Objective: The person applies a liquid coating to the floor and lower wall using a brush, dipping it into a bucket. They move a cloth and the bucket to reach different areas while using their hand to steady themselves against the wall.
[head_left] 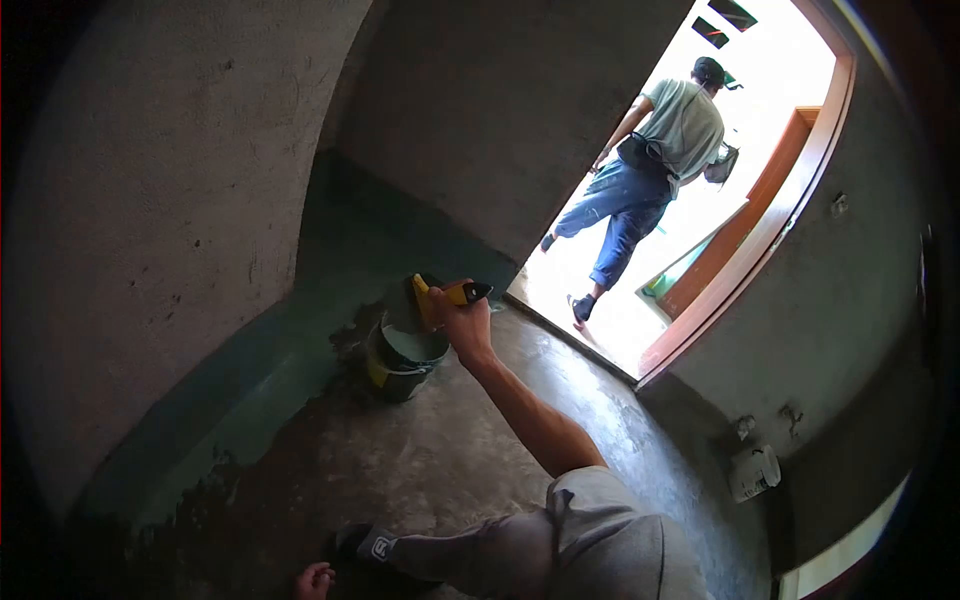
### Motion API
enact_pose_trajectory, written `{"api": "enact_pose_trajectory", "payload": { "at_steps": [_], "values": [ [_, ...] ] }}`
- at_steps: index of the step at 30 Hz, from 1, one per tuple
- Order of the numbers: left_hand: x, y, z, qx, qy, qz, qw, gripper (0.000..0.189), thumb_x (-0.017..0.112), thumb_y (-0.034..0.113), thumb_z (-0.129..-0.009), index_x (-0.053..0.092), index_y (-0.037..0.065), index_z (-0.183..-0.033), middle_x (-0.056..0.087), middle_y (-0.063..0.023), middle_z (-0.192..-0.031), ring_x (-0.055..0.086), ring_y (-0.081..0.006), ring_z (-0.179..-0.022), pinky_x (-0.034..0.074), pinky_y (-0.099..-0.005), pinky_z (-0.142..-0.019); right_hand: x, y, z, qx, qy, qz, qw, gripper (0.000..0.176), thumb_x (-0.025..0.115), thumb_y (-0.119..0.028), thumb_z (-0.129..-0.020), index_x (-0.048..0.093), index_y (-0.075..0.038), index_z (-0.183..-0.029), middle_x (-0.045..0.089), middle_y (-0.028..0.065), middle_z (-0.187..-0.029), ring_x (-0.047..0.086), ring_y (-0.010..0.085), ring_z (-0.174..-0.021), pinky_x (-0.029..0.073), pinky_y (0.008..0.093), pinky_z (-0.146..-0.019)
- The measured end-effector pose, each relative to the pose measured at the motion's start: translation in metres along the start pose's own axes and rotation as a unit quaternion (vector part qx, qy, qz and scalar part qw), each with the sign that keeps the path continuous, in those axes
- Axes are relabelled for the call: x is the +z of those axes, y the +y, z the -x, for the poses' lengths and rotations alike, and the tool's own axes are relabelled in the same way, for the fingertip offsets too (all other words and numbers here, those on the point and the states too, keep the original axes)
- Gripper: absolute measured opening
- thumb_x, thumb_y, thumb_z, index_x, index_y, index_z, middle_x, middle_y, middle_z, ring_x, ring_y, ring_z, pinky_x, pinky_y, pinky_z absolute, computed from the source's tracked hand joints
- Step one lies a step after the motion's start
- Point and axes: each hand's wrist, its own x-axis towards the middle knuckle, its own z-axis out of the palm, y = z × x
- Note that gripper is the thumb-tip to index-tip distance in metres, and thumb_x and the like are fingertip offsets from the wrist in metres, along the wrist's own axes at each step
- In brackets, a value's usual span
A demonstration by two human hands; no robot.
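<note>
My right hand [462, 318] is wrapped round the handle of a yellow-and-black brush [422, 296]. The brush is above and just beside a dark bucket [398, 380] on the floor; its bristles are hard to make out. Greyish-green coating [412, 345] shows inside the bucket, which has a yellow patch on its side. At the bottom edge, near my shoe, my left hand [315, 580] is partly cut off. Its fingers are loosely curled and apart, with nothing visible in them.
Wet green coating [270, 375] covers the floor along the wall [170, 200] and its lower edge. Bare grey floor [450, 430] lies nearer me. A person [680, 140] walks beyond the bright doorway, whose wooden frame [745, 270] is at right. A white bucket [755, 473] stands by the right wall.
</note>
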Motion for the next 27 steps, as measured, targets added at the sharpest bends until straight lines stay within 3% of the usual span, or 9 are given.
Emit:
{"api": "enact_pose_trajectory", "payload": {
  "at_steps": [4, 7, 10, 13, 16, 18, 20, 24, 27],
  "values": [
    [0.0, 0.029, 0.003, -0.022, 0.022, 0.06, 0.998, 0.031, 0.047, 0.019, -0.098, 0.056, 0.007, -0.124, 0.063, -0.0048, -0.108, 0.059, -0.0166, -0.096, 0.049, -0.0346, -0.081, 0.014, 0.013, -0.002, -0.005, -0.018, -0.031, 0.999, 0.028, 0.071, -0.022, -0.082, 0.058, 0.002, -0.089, 0.063, 0.0081, -0.075, 0.061, 0.0143, -0.061, 0.05, 0.0292, -0.052],
    [-0.007, 0.038, -0.002, -0.022, 0.001, 0.099, 0.995, 0.04, 0.046, 0.034, -0.099, 0.057, 0.004, -0.123, 0.06, -0.0123, -0.113, 0.058, -0.0204, -0.099, 0.049, -0.0363, -0.082, 0.022, 0.019, -0.001, -0.024, 0.004, 0.002, 1.0, 0.028, 0.071, -0.023, -0.082, 0.059, 0.001, -0.088, 0.063, 0.0067, -0.071, 0.061, 0.0135, -0.059, 0.049, 0.029, -0.051],
    [-0.005, 0.099, -0.008, 0.076, 0.013, 0.18, 0.981, 0.03, 0.052, 0.019, -0.095, 0.053, -0.001, -0.117, 0.061, -0.0097, -0.099, 0.06, -0.0154, -0.088, 0.05, -0.032, -0.079, 0.019, 0.027, -0.004, 0.015, 0.017, 0.012, 1.0, 0.028, 0.071, -0.024, -0.082, 0.06, 0.001, -0.087, 0.062, 0.0061, -0.069, 0.06, 0.0135, -0.058, 0.048, 0.0289, -0.05],
    [-0.001, 0.187, -0.001, 0.152, -0.013, 0.141, 0.978, 0.035, 0.05, 0.028, -0.096, 0.056, -0.002, -0.114, 0.061, -0.0125, -0.1, 0.061, -0.0203, -0.091, 0.049, -0.036, -0.084, 0.014, 0.041, -0.011, 0.018, 0.029, 0.014, 0.999, 0.027, 0.071, -0.024, -0.081, 0.062, 0.001, -0.086, 0.062, 0.0064, -0.07, 0.061, 0.0138, -0.058, 0.048, 0.0289, -0.05],
    [0.005, 0.269, 0.011, 0.279, -0.088, 0.193, 0.937, 0.047, 0.047, 0.04, -0.097, 0.056, -0.002, -0.113, 0.059, -0.0169, -0.105, 0.061, -0.0259, -0.095, 0.049, -0.0388, -0.086, 0.011, 0.052, -0.018, 0.009, 0.048, 0.02, 0.999, 0.027, 0.071, -0.024, -0.081, 0.063, 0.0, -0.087, 0.063, 0.0067, -0.071, 0.061, 0.014, -0.059, 0.048, 0.0293, -0.05],
    [0.004, 0.314, 0.012, 0.359, -0.195, 0.203, 0.89, 0.054, 0.042, 0.046, -0.097, 0.056, -0.003, -0.115, 0.056, -0.0193, -0.109, 0.06, -0.0299, -0.1, 0.049, -0.0394, -0.087, 0.01, 0.063, -0.022, 0.018, 0.06, 0.027, 0.998, 0.026, 0.071, -0.024, -0.081, 0.064, 0.0, -0.087, 0.064, 0.0065, -0.072, 0.061, 0.014, -0.059, 0.048, 0.0297, -0.05],
    [0.02, 0.351, 0.022, 0.367, -0.274, 0.304, 0.835, 0.041, 0.056, 0.032, -0.093, 0.062, -0.003, -0.114, 0.056, -0.0208, -0.12, 0.057, -0.0274, -0.111, 0.043, -0.0349, -0.095, 0.009, 0.072, -0.026, 0.0, 0.08, 0.049, 0.996, 0.026, 0.071, -0.024, -0.081, 0.064, 0.0, -0.088, 0.064, 0.0066, -0.073, 0.062, 0.0143, -0.06, 0.049, 0.0299, -0.051],
    [0.057, 0.39, 0.048, 0.426, -0.324, 0.377, 0.756, 0.058, 0.043, 0.049, -0.095, 0.058, -0.001, -0.121, 0.055, -0.0224, -0.118, 0.056, -0.0278, -0.106, 0.046, -0.0385, -0.088, 0.001, 0.07, -0.027, 0.013, 0.071, 0.071, 0.995, 0.027, 0.071, -0.024, -0.081, 0.064, 0.001, -0.089, 0.065, 0.007, -0.074, 0.062, 0.0149, -0.062, 0.05, 0.0302, -0.051],
    [0.061, 0.373, 0.058, 0.446, -0.341, 0.396, 0.727, 0.08, 0.03, 0.065, -0.091, 0.057, -0.004, -0.12, 0.05, -0.0302, -0.12, 0.053, -0.0354, -0.108, 0.043, -0.0429, -0.092, -0.003, 0.081, -0.034, -0.015, 0.087, 0.055, 0.995, 0.029, 0.071, -0.026, -0.081, 0.064, 0.001, -0.091, 0.064, 0.0071, -0.074, 0.061, 0.0146, -0.06, 0.049, 0.03, -0.051]
  ]
}}
